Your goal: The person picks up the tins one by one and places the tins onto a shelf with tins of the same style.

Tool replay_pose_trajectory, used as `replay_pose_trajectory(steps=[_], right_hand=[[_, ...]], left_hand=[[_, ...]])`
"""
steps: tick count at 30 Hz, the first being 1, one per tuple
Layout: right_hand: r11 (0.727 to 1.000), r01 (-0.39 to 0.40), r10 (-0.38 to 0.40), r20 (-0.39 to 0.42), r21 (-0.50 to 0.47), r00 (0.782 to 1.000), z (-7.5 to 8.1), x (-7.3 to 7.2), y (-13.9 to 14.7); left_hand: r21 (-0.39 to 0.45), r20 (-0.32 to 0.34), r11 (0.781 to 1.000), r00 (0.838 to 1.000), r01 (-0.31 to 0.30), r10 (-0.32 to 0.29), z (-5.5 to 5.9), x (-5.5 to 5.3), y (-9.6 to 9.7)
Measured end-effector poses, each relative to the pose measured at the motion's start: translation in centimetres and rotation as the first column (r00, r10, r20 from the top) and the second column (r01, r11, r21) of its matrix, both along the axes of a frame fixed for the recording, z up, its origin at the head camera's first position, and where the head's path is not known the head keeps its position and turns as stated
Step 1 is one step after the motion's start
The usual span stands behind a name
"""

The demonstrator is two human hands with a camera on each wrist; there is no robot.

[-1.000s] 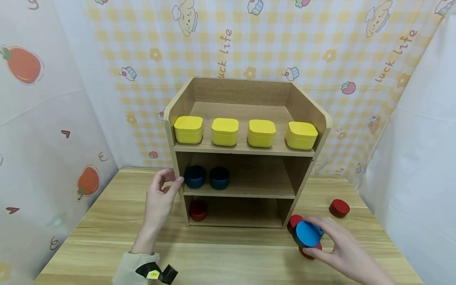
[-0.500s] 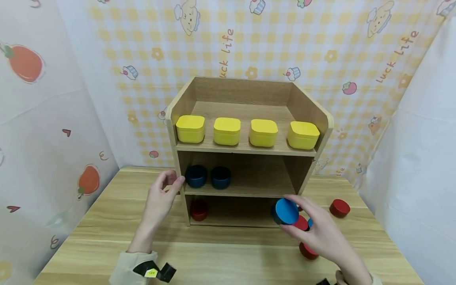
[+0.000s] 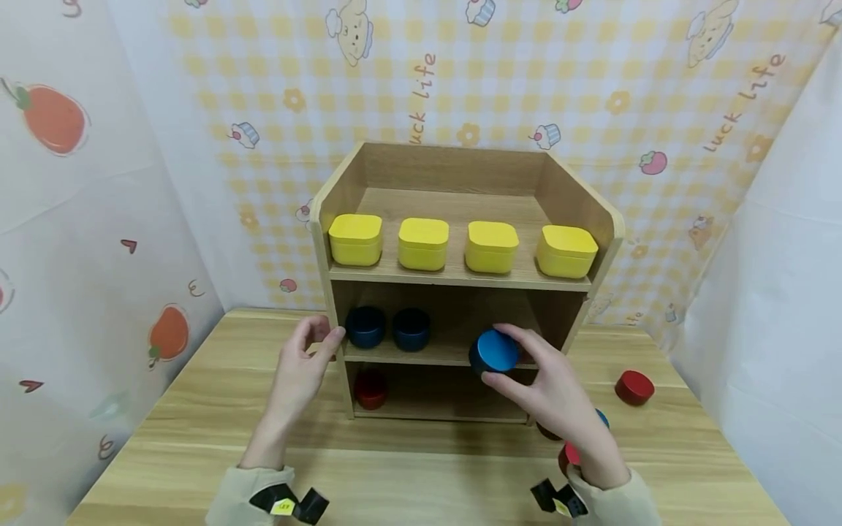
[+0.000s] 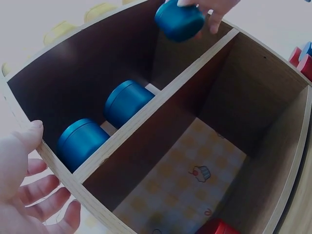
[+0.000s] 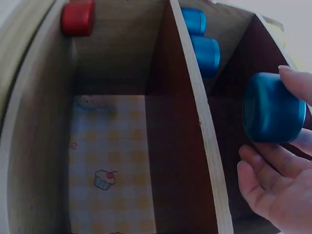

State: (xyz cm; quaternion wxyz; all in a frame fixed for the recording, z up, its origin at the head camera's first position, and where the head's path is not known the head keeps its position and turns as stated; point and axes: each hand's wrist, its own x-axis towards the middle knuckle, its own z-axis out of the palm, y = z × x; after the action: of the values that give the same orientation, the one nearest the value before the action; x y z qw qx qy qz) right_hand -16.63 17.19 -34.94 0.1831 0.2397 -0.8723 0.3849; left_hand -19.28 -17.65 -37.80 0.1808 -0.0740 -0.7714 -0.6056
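From five o'clock on the shelf unit, my right hand, thumb and fingertips pinching a round blue container, has just raised it to the middle shelf, nearer two matching containers at its nine o'clock, my left hand touching the edge, fingers apart.

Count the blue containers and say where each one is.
4: the leftmost blue container and its neighbor on the middle shelf, a third blue container in the right hand, and a fourth on the table, partly hidden. Others may be hidden.
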Motion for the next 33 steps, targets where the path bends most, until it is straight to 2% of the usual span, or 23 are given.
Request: replay_pose_trajectory(steps=[4,13,22,29,33], right_hand=[[0.999,0.029,-0.027,-0.045,0.027,0.999,-0.2,-1.3,-1.0],[0.999,0.045,-0.045,-0.01,-0.004,0.999,-0.3,-3.3,-2.7],[0.998,0.063,-0.063,0.049,-0.011,0.997,-1.1,-4.2,-3.3],[0.993,0.115,-0.116,0.035,0.027,0.993,-1.5,-4.3,-4.1],[0.985,0.156,-0.155,-0.016,0.072,0.988,-1.8,-4.3,-4.5]], left_hand=[[0.011,0.001,1.0,1.0,-0.001,0.001,-0.2,0.2,-0.1],[0.032,-0.011,0.999,1.0,0.004,-0.003,-0.3,0.1,-0.1],[0.013,-0.002,1.0,1.0,0.012,-0.012,-0.2,-0.2,0.0],[0.028,-0.017,0.999,1.0,0.025,-0.024,-0.1,-0.2,0.0],[0.035,-0.019,0.999,1.0,0.025,-0.025,-0.3,-0.2,0.1]])
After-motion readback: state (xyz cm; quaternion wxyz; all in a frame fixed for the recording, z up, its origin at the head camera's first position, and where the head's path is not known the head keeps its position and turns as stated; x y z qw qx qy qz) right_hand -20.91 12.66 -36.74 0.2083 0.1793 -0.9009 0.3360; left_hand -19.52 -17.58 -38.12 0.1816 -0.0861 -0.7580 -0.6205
